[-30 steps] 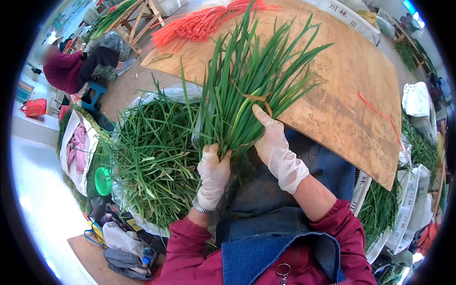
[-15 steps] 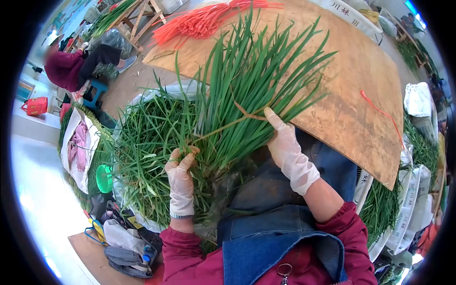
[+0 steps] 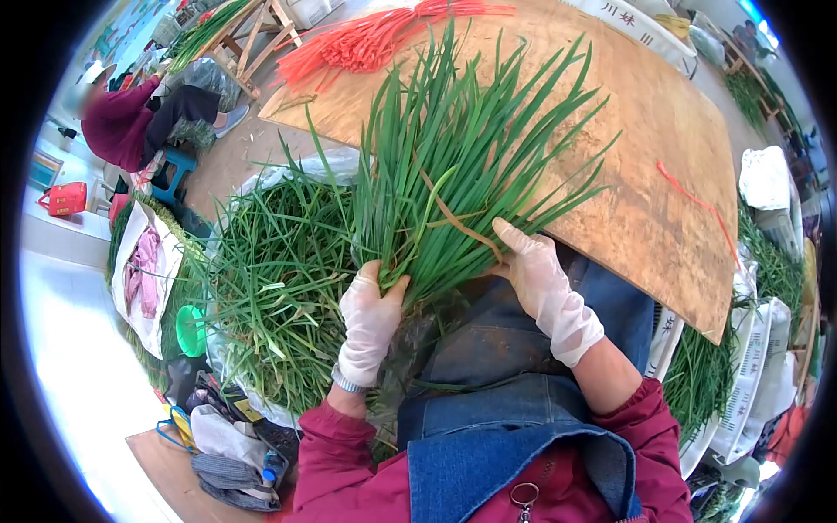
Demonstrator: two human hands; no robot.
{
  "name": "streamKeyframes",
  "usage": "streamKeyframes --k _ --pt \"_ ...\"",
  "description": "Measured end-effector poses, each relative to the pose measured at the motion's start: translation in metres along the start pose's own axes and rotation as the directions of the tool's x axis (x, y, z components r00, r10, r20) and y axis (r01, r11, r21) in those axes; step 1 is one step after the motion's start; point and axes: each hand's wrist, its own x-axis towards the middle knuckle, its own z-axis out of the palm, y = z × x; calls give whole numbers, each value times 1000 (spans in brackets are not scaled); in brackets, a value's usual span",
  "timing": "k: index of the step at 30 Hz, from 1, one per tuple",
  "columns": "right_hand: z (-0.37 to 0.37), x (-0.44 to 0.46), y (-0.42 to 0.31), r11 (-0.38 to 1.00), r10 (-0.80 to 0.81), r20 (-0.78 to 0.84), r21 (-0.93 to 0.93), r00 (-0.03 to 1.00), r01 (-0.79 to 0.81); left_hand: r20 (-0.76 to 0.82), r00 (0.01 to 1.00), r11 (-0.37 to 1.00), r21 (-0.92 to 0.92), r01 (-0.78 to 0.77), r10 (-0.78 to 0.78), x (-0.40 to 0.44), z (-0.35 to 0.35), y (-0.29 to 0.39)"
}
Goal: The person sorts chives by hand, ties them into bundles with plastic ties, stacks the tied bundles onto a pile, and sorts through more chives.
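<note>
A large bunch of garlic chives (image 3: 471, 166) fans out above my lap, leaf tips pointing up and away. My left hand (image 3: 368, 321), in a thin white glove, is closed around the lower left of the bunch near the stem ends. On the right side, my gloved right hand (image 3: 547, 283) grips the outer leaves between thumb and fingers; part of its fingers is hidden behind them. A brownish withered leaf (image 3: 460, 220) lies across the bunch, running toward my right thumb. Left of my left hand is a big heap of loose chives (image 3: 279, 288) in plastic sheeting.
A wooden board (image 3: 649, 174) lies ahead and right, bearing red ties (image 3: 357, 52) and one loose red strip (image 3: 697, 202). Crates of greens (image 3: 702, 379) stand at right. A seated person (image 3: 122, 122) is at far left, beyond a green bowl (image 3: 190, 329).
My left hand has moved right, from pinching a stretched yellowish leaf to holding the bunch's lower end. My right hand has shifted slightly down and right.
</note>
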Motion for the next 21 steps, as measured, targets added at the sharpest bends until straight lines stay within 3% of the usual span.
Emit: streamKeyframes --k 3,4,6,9,11,12,15,16,19,20,21 --pt "0 0 -1 999 -19 2 -50 1000 19 13 996 984 156 82 -85 7 9 8" --pt "2 -2 -2 996 -33 -7 -80 999 32 -2 1000 987 162 18 -18 7 17 -5" --pt "1 -5 -7 986 -48 -18 -159 999 44 44 978 954 -213 209 -204 10 15 -7" --pt "-2 -14 -19 941 -15 -40 -339 999 1 128 908 683 -619 388 -400 17 -12 -5" --pt "0 -25 -32 863 34 -73 -500 997 -66 199 856 486 -752 446 -478 17 -33 -9" --pt "1 -32 -39 798 18 -51 -601 999 -45 181 873 441 -805 396 -454 16 -40 -11" --pt "2 -45 -43 631 -230 -19 -764 973 134 90 904 419 -864 281 -419 16 -54 -10" --pt "2 -47 -43 598 -334 -48 -783 941 172 101 914 419 -865 276 -393 16 -57 -9" --pt "16 -58 -45 688 -480 -51 -641 876 340 132 908 350 -893 284 -398 14 -63 -6" --pt "25 -65 -48 635 -518 11 -665 855 393 144 899 315 -904 289 -413 13 -64 -4" --pt "30 -73 -47 733 -444 33 -561 895 384 173 917 253 -928 274 -360 13 -67 -3"
